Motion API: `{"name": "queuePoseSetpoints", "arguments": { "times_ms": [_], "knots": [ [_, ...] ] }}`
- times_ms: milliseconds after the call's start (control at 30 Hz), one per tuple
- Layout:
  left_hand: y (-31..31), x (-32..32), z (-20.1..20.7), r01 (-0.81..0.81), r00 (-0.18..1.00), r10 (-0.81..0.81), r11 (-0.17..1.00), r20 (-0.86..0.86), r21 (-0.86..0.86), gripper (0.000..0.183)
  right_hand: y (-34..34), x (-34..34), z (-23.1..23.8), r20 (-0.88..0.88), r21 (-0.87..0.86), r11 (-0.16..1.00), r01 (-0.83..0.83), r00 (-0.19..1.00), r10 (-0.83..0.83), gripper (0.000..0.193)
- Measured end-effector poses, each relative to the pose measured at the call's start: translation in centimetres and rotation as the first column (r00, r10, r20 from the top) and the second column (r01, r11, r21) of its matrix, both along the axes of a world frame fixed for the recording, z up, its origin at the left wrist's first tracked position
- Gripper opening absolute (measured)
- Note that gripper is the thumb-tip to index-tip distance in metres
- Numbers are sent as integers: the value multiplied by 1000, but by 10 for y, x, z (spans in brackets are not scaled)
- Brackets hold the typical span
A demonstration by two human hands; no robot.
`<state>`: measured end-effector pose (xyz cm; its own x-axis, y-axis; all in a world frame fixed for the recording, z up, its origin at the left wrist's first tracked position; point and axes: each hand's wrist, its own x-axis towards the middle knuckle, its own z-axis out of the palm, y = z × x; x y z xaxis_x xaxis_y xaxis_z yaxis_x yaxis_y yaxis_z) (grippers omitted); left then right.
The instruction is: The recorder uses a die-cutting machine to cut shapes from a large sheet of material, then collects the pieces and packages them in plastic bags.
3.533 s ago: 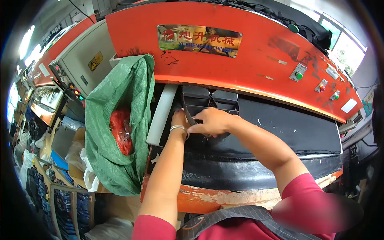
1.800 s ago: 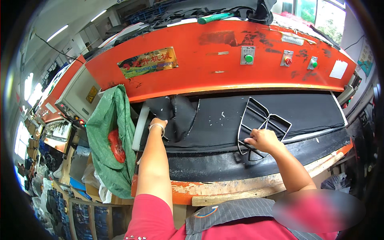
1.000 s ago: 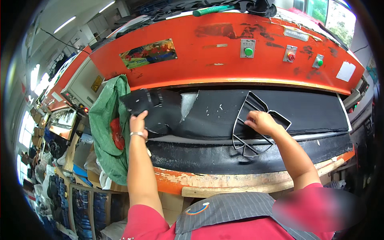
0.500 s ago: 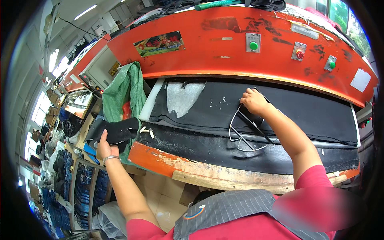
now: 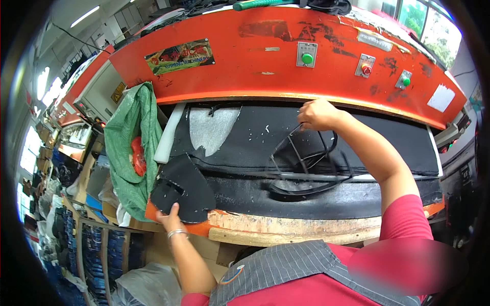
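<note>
My left hand (image 5: 171,219) pinches the lower edge of a black cut-out sheet piece (image 5: 196,191), thumb on top. The piece has a rounded outline and a small slit, and lies over the left front corner of the press bed. My right hand (image 5: 317,115) is closed on the upper end of a cutting die (image 5: 304,162), a thin metal-band frame with crossbars, smeared by motion. The die stands tilted over the black sheet material (image 5: 377,137) on the bed. A pale grey pointed patch (image 5: 212,127) shows at the sheet's left, with white scraps nearby.
The red press beam (image 5: 229,66) spans the far side, with green buttons (image 5: 307,58) and a red button (image 5: 366,70). A green sack (image 5: 132,153) hangs at the left. A worn wooden strip (image 5: 291,234) edges the front. Shelves of blue pieces (image 5: 92,250) stand lower left.
My left hand has brought the black piece rightward onto the bed's left front corner, turning its broad side up. My right hand has swung the die, which shows at a different tilt.
</note>
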<state>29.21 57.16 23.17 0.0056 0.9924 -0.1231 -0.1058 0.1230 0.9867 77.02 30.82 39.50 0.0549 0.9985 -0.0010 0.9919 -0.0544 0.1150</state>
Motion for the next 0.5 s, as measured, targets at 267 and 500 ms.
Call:
{"name": "queuePoseSetpoints", "arguments": {
  "times_ms": [267,500],
  "knots": [
    [14,76,89,548,718,1,616,-696,566,47,-39,-29,-35,-531,-130,711,691,557,-638,29],
    [21,119,46,860,301,-25,439,-953,260,50,-2,-66,-82,-738,-125,415,901,196,-646,28]
  ]
}}
